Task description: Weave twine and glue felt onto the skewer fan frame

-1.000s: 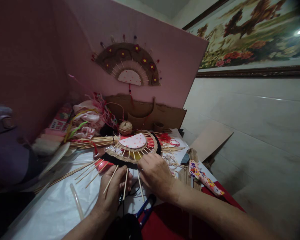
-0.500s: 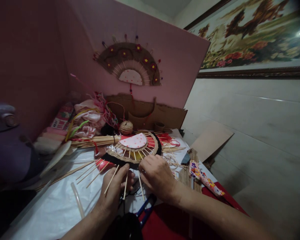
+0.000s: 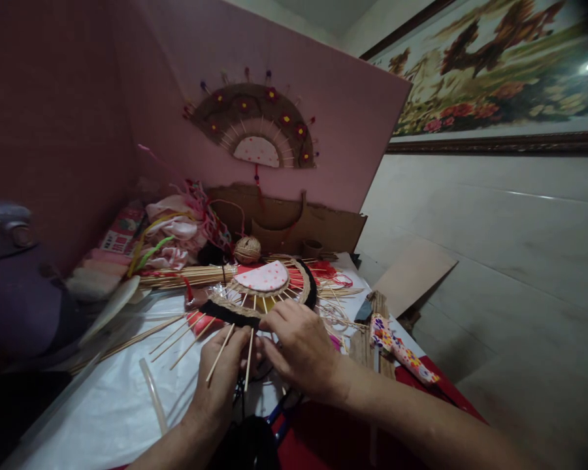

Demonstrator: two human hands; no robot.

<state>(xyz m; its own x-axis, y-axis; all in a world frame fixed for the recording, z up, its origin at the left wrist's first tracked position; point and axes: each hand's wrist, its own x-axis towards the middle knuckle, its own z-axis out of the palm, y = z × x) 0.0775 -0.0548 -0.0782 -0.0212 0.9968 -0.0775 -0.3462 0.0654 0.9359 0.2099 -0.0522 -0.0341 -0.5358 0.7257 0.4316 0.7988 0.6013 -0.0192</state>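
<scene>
A handmade fan lies in front of me, with a dotted white half-round centre (image 3: pixel 262 277), thin wooden sticks spreading toward me and twine woven round them. A black band (image 3: pixel 229 314) runs along the outer edge of the twine. My left hand (image 3: pixel 220 356) is closed on the fan's near edge, its thumb beside a stick just below the band. From the right, my right hand (image 3: pixel 301 346) bends its fingers over the same edge, fingertips at the black band. It covers part of the band and some sticks. Any loose strand in its fingers is too small to see.
Behind the fan sit a ball of twine (image 3: pixel 247 249), cardboard (image 3: pixel 318 228) and a pile of pink cloth and cords (image 3: pixel 176 228). A finished fan (image 3: pixel 274 108) hangs on the pink board. A glue stick (image 3: pixel 153 395) lies left; a blue-handled tool (image 3: pixel 280 421) lies below my hands.
My right hand has shifted left along the black band, toward my left hand, and now covers a stick that showed before. My left hand and the fan have barely moved.
</scene>
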